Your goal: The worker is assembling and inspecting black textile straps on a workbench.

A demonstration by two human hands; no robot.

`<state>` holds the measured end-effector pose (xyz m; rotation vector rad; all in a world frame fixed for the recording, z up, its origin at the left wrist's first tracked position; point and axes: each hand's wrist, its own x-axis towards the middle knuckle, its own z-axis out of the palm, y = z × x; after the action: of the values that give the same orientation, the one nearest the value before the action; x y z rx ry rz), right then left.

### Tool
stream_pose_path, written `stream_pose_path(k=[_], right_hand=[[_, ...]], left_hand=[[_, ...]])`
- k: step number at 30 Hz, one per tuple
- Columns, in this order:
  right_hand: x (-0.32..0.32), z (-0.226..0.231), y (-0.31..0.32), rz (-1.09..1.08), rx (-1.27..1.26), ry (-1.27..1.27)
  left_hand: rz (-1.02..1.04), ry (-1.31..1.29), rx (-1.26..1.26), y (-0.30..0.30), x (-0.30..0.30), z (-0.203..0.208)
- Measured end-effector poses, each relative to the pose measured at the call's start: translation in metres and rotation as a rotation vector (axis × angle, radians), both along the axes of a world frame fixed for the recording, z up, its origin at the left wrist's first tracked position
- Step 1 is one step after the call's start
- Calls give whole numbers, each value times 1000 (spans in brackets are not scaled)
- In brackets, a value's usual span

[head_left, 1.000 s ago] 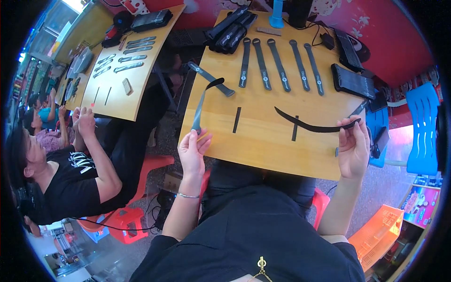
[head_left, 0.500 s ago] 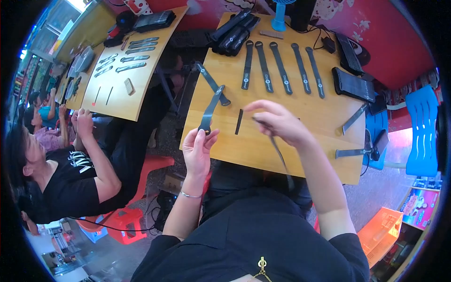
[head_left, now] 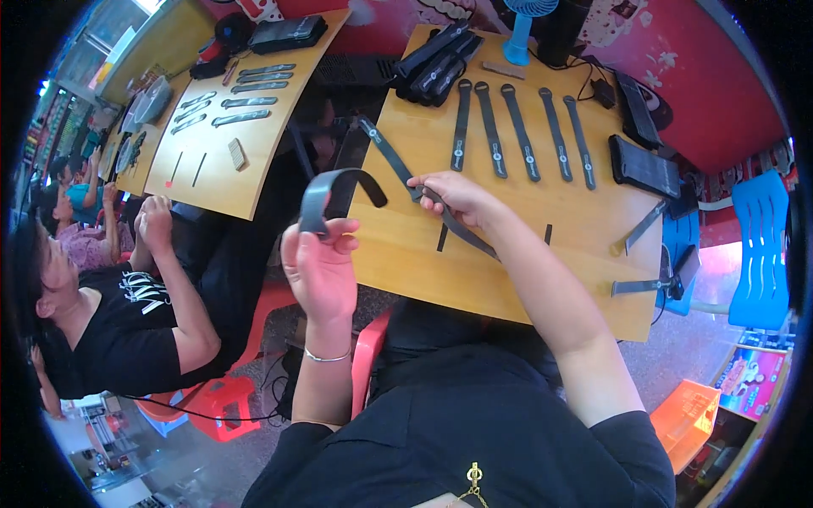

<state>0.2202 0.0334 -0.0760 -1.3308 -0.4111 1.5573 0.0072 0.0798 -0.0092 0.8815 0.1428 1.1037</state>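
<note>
Over on the left, the person's left hand (head_left: 322, 267) is pinching one end of a flat grey-and-black flexible strap (head_left: 317, 201); a second ago that strap rose in a gentle bend, and now it arches over, its free end drooping to the right. Next comes a dark grey flat strap with pale printing (head_left: 388, 151), lying slantwise on the yellow wooden worktop (head_left: 614, 245). The right hand (head_left: 457, 196), earlier out by the right side, has swung across to this one's lower end, though I can't tell whether it touches it. Its fingers are closed around a long dark strap (head_left: 463, 229) that trails back under the forearm. With both held straps on the left side and neither laid down, I'd judge the handling midway. Further right, the row of five dark ring-ended straps (head_left: 519, 131) lies undisturbed.
</note>
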Motion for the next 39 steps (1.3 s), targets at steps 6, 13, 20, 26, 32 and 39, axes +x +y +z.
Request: stream_pose_path(k=[6, 13, 20, 26, 32, 39], right_hand=[[-1, 6, 7, 37, -39, -146], [-7, 8, -2, 109, -18, -265], [-9, 18, -6, 245, -64, -361], [-6, 21, -9, 237, -73, -373], [-4, 22, -17, 217, -77, -372], [0, 19, -20, 200, -81, -364]], left_hand=[[132, 67, 94, 9, -13, -17], [158, 124, 137, 39, 23, -26], [263, 368, -54, 25, 35, -43], [24, 513, -509, -16, 13, -84], [-181, 621, -583, -20, 4, -79], [-360, 801, -534, -19, 2, -77]])
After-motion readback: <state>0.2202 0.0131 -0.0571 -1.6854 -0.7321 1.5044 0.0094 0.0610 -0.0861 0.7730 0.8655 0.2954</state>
